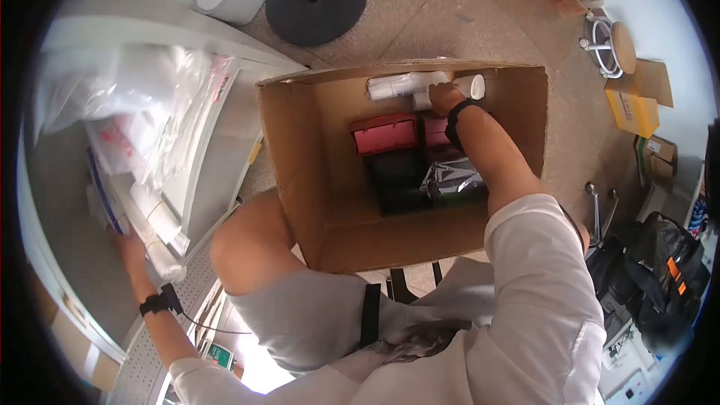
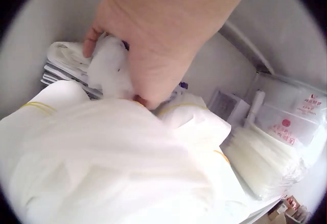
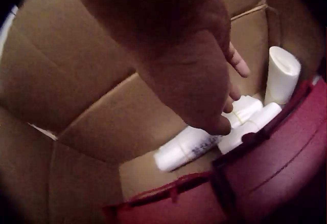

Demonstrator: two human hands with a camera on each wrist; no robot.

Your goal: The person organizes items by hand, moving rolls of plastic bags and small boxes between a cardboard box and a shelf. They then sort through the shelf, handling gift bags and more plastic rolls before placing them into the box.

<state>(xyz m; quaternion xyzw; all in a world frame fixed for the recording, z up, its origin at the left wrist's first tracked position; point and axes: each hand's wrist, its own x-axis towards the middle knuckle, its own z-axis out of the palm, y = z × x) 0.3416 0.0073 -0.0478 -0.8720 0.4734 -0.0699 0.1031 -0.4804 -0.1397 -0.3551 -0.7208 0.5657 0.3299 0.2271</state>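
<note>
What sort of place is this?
Probably a storeroom or packing area: a large cardboard box holding white rolls, a pale cabinet holding plastic bags, and smaller cartons off to the right.

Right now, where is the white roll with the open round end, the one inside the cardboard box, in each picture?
Head: the white roll is near the top of the picture, just right of the right fingers.
Left wrist: not in it; other white rolls are.
Right wrist: the white roll is at the right, beyond the fingertips.
Shared landmark: the cardboard box, in head and right wrist.
</note>
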